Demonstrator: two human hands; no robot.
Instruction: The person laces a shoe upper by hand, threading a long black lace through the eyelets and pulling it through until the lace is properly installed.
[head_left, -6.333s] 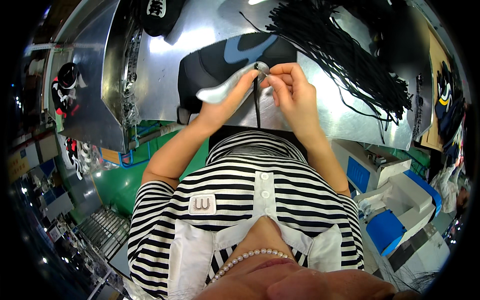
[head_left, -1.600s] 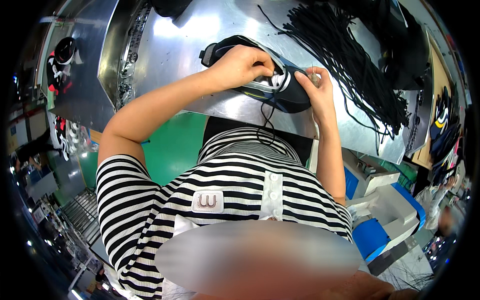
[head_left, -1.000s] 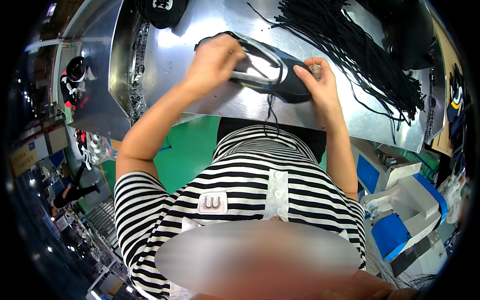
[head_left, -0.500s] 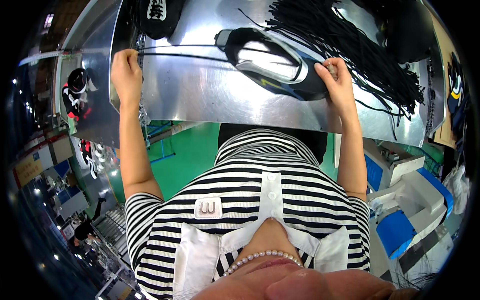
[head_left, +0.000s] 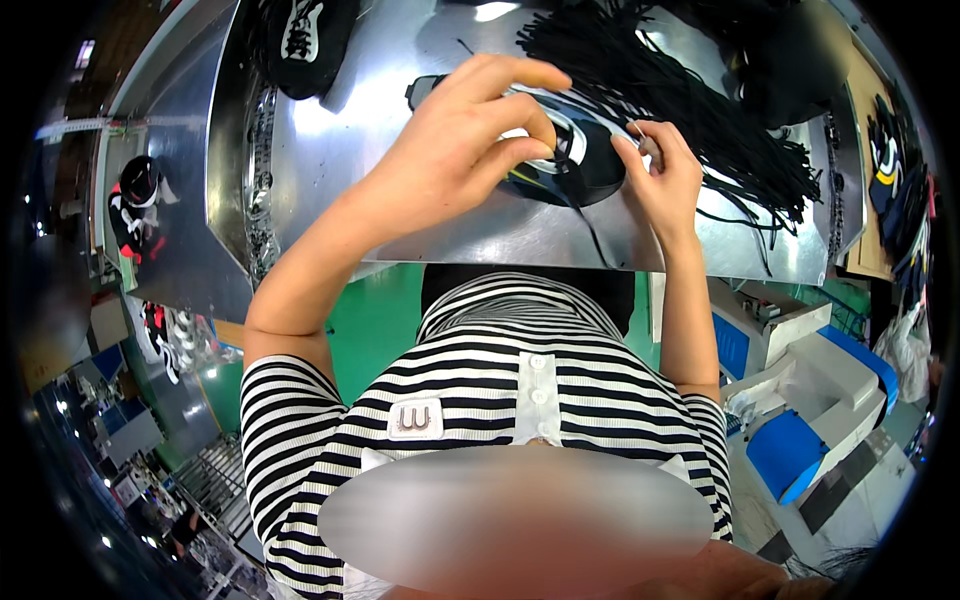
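Observation:
A black shoe upper [head_left: 603, 170] with grey-blue and yellow marks and a white lining lies on the metal table, its toe to the right. My left hand [head_left: 475, 135] reaches across it, index finger stretched out, thumb and another finger pinched over the opening. A black shoelace [head_left: 594, 222] runs from by those fingertips across the upper toward the table's near edge; the pinch seems to be on it. Beside the toe, my right hand [head_left: 662, 170] has its fingers curled around a small greyish thing, too small to name. My left hand hides the upper's heel half.
A thick bundle of black laces [head_left: 690, 120] spreads over the right of the metal table [head_left: 330, 190]. Another black shoe with white lacing [head_left: 302, 45] stands at the far left. More shoe parts [head_left: 140, 200] lie farther left. A blue-and-white machine [head_left: 800, 440] stands at lower right.
My left hand has moved right, from the table's left side to over the upper. The lace strands stretched leftward are gone from there; a strand now hangs across the upper's near side.

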